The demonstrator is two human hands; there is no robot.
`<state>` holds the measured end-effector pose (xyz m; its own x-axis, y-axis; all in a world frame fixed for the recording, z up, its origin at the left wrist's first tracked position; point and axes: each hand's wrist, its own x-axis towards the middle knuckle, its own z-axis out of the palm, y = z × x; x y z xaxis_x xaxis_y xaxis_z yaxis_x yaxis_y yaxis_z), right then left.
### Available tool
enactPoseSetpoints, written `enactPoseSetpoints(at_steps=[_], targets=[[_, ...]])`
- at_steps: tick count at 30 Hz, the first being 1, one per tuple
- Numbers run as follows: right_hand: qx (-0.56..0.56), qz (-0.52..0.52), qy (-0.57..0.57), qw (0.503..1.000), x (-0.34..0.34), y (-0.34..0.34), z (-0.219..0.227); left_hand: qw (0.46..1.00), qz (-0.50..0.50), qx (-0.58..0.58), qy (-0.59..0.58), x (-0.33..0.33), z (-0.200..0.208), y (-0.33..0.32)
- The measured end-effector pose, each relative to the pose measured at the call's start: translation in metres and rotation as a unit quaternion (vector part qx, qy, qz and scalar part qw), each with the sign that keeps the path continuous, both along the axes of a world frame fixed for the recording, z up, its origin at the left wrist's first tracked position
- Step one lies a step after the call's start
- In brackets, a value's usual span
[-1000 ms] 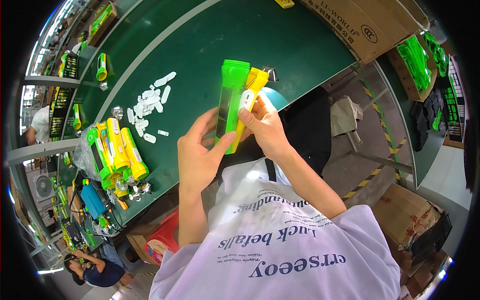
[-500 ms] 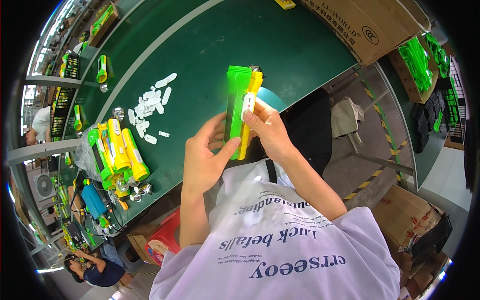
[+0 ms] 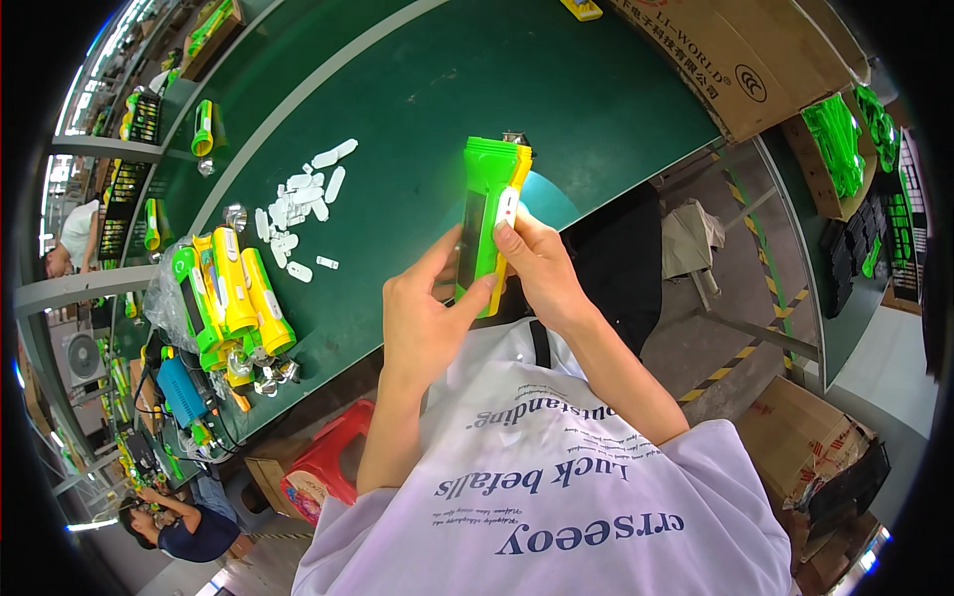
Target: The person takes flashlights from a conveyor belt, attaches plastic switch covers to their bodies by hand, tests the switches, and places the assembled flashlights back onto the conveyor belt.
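Observation:
Above the near table edge I hold a green and yellow flashlight point(image 3: 485, 179), its wide head pointing away from me. My left hand point(image 3: 425, 308) is closed round its lower end, thumb across the green side. My right hand point(image 3: 545, 263) grips the yellow side, with the thumb against the lower end of a white switch plate point(image 3: 507, 205). A small silvery part point(image 3: 517, 139) shows at the head's far edge. Fingers behind the body are partly hidden. To the left, several loose white plates point(image 3: 298, 202) lie scattered on the green table point(image 3: 427, 109).
Several green and yellow flashlights point(image 3: 234, 293) are piled at the left beside a clear plastic bag point(image 3: 164, 303) and a blue device point(image 3: 183, 385). A cardboard box point(image 3: 711, 65) stands at the far right. A red stool point(image 3: 338, 455) is below the table; another person point(image 3: 194, 531) works at lower left.
Both hands and the flashlight have shifted slightly right in the picture. The gap between the green and yellow halves at the head has closed up.

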<state>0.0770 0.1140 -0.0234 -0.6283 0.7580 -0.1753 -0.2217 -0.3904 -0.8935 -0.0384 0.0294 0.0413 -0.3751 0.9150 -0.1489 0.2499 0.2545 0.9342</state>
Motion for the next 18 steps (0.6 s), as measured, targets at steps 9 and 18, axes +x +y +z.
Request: enactPoseSetpoints(at_steps=[9,18], targets=[[-0.022,-0.035,0.004,0.999,0.005,-0.006,0.02,0.943,0.025,0.133,0.305,0.028,-0.016,-0.003],[-0.157,-0.096,-0.016,0.983,0.022,-0.011,0.035,0.948,0.044,0.177,0.26,0.062,-0.046,-0.003]])
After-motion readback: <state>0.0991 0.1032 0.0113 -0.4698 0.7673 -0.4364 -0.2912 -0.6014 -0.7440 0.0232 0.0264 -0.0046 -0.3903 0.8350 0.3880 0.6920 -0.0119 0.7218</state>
